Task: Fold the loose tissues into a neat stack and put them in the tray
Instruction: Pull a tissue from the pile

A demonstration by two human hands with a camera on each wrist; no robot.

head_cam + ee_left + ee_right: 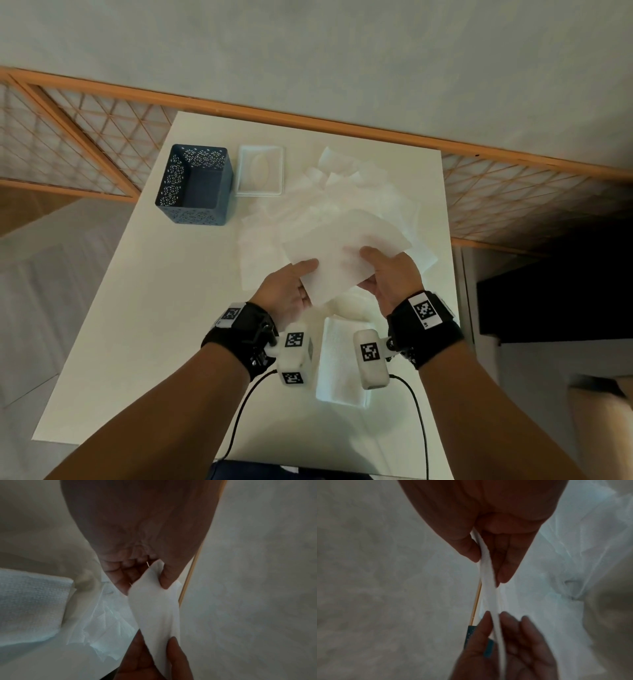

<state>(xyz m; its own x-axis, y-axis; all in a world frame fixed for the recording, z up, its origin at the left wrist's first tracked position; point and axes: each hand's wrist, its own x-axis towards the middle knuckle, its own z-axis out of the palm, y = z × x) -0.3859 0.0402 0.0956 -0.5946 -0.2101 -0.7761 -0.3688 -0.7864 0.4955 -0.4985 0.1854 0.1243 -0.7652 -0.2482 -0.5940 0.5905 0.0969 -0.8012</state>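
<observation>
Both hands hold one white tissue above the table. My left hand pinches its near left corner, thumb on top, and my right hand pinches the near right edge. In the left wrist view the left hand grips the tissue. In the right wrist view the right hand clamps the tissue edge-on. Several loose tissues lie spread under and beyond it. A folded stack sits near the front edge. A blue perforated basket and a white tray stand at the back left.
The white table has bare surface on its left and front. A wooden lattice rail runs behind the table's far edge. Camera cables hang from both wrists over the near edge.
</observation>
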